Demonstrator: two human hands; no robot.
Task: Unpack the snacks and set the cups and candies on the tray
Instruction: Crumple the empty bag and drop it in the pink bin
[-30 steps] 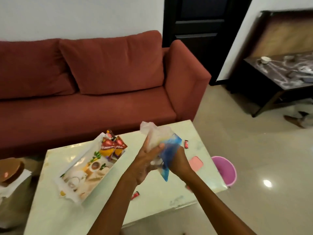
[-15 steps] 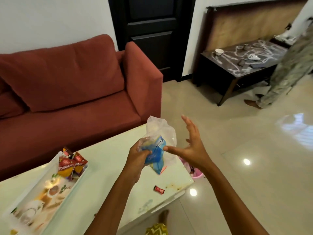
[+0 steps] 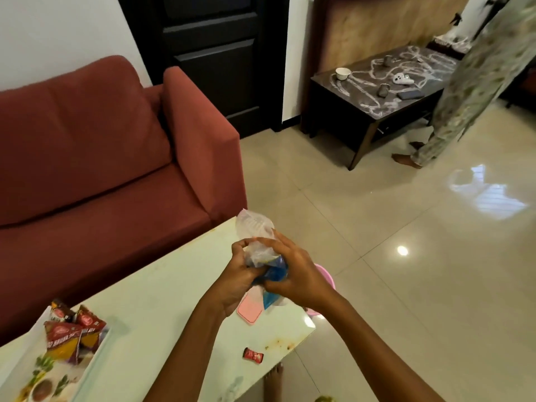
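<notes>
Crinkled clear plastic bag (image 3: 254,226), blue inside

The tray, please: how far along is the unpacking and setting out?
Done: red snack packets lie on the tray. In hand: the left hand and right hand grip a clear bag with something blue inside, not yet out. Left: a red candy lies on the table, off the tray.

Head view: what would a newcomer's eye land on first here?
The left hand and right hand grip a crumpled clear plastic bag with something blue inside, above the pale table. A big red sofa fills the upper left, and red snack packets lie on the tray at lower left.
</notes>
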